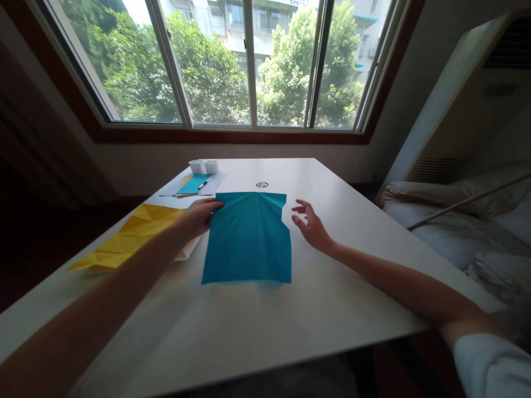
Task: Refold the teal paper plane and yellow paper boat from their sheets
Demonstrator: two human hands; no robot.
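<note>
A creased sheet of blue paper (249,237) is held up over the white table, with a fold line down its middle and a notch in its right edge. My left hand (203,214) pinches its upper left edge between thumb and fingers. Just off the right edge, my right hand (311,224) has its fingers apart and holds nothing. Left of the blue sheet, partly behind my left forearm, lies a creased yellow paper (133,235). A white piece (188,250) shows beside my left wrist, mostly hidden.
Two small white containers (203,167) stand at the table's far left corner. In front of them are flat sheets, a blue one (193,184) on top, and a pen (204,183). A dark round mark (262,184) is on the white table (352,309). A window is beyond.
</note>
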